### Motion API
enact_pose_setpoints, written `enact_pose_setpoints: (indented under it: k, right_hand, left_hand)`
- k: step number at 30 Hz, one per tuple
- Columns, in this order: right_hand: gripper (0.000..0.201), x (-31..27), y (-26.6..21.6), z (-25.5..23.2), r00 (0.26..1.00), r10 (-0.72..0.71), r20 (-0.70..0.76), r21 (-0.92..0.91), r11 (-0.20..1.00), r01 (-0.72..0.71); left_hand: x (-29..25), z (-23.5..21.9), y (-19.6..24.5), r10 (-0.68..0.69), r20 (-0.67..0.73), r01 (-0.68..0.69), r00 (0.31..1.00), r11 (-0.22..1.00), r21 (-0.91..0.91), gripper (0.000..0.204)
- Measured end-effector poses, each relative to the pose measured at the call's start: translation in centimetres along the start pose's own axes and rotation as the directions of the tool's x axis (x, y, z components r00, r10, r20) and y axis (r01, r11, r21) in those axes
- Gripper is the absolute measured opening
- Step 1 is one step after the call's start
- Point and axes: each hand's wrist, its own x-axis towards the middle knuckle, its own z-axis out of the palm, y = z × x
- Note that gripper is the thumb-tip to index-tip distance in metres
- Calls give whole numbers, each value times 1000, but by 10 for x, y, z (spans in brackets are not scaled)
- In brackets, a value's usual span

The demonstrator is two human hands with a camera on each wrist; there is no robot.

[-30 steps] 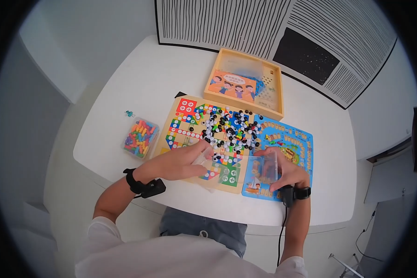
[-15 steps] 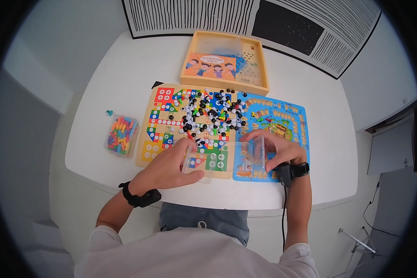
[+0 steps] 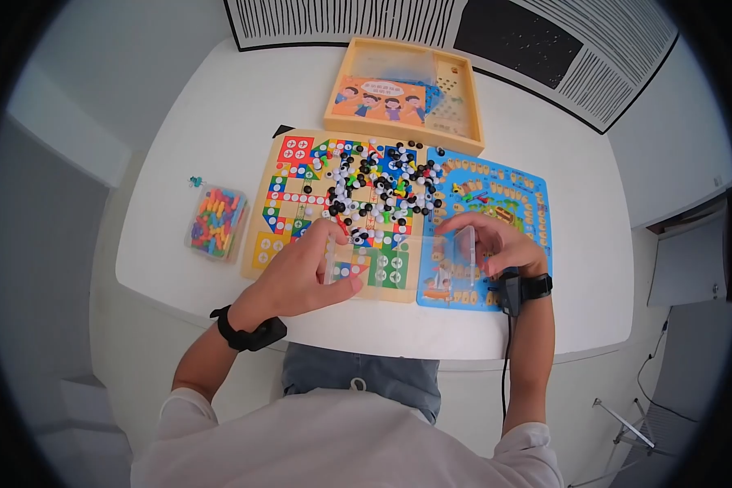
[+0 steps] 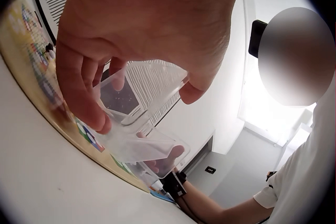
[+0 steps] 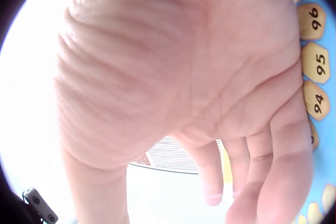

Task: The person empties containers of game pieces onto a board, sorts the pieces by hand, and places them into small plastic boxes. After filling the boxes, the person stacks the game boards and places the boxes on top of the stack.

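My left hand (image 3: pixel 301 272) grips one end of a clear plastic box (image 3: pixel 351 268), thumb on the near side and fingers on the far side. Its open, see-through form shows below the palm in the left wrist view. My right hand (image 3: pixel 500 244) holds a clear plastic part (image 3: pixel 462 259) at the other end, fingers and thumb curved about it. Both clear parts overlap the near edge of a colourful flying-chess board (image 3: pixel 260 232). Black and white pieces (image 3: pixel 374 183) lie scattered over that board, mixed with a few coloured pawns.
A blue number-path board (image 3: pixel 537 220) lies at the right. A shallow wooden box (image 3: pixel 476 122) with an orange booklet (image 3: pixel 380 99) stands behind. At the left sits a clear box of coloured pawns (image 3: pixel 217 224), with a small teal item (image 3: pixel 196 181) behind it.
The head view has shifted, so the boards appear higher in it. The clear parts stay between my hands; my right thumb has moved upward along its part.
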Motion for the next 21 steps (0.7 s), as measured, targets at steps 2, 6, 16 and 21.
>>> enact_pose_setpoints:
  k: [2, 6, 16, 21]
  right_hand:
    - [99, 0, 2, -3, 1000, 6, 3, 13, 1000, -6]
    - [95, 1, 8, -6, 1000, -16, 0, 46, 999, 16]
    - [91, 2, 9, -6, 999, -36, -30, 82, 996, 39]
    - [87, 3, 12, -9, 1000, -29, -3, 75, 997, 29]
  left_hand:
    - [1, 2, 0, -3, 4, 4, 1000, 999, -45, 65]
    - [5, 4, 0, 14, 16, -13, 1000, 999, -45, 62]
    - [11, -23, 12, 63, -133, -52, 989, 995, 80, 68]
    - [58, -74, -2, -13, -220, -86, 975, 895, -437, 37]
